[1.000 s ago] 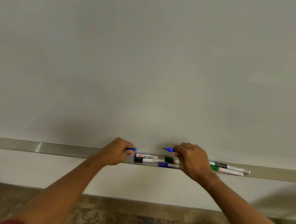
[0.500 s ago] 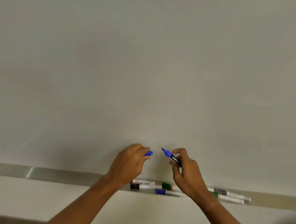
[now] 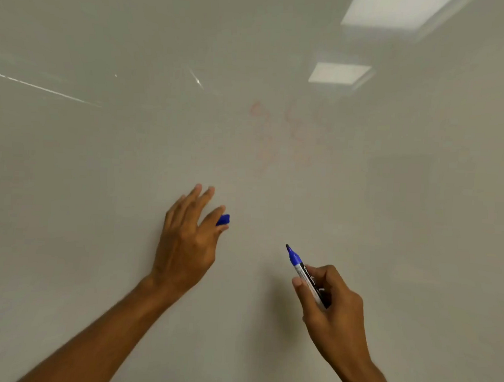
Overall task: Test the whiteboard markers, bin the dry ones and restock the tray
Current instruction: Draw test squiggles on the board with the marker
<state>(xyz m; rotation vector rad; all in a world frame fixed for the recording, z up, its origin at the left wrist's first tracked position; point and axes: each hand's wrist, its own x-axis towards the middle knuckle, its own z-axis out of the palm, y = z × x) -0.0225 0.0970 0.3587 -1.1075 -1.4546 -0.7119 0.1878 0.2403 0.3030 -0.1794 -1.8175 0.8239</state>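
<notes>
Filling almost all of the view is the big whiteboard (image 3: 101, 153), pale and shiny, with two ceiling lights (image 3: 394, 11) shining back from its top right part. Some very faint red marks (image 3: 292, 125) show a little above the middle, and no blue line can be seen anywhere on the board. The tray with the other markers is out of view, and so is any bin. Next in size is the left hand (image 3: 184, 242), raised in front of the board with its long fingers straight and spread; its thumb and first finger pinch the small blue cap (image 3: 223, 219), so that grip is narrow and holding the cap. To the right and a bit lower is the right hand (image 3: 330, 309), with its fingers curled round the blue marker (image 3: 306, 277) like a pen. The marker has no cap on, and its dark tip points up and to the left, very close to the board; whether it touches cannot be told. This looks like the testing step, with the blue marker about to be tried. The next move likely calls for pressing the tip on the board and pulling a short line, then looking to see if the ink comes out strong or weak.
</notes>
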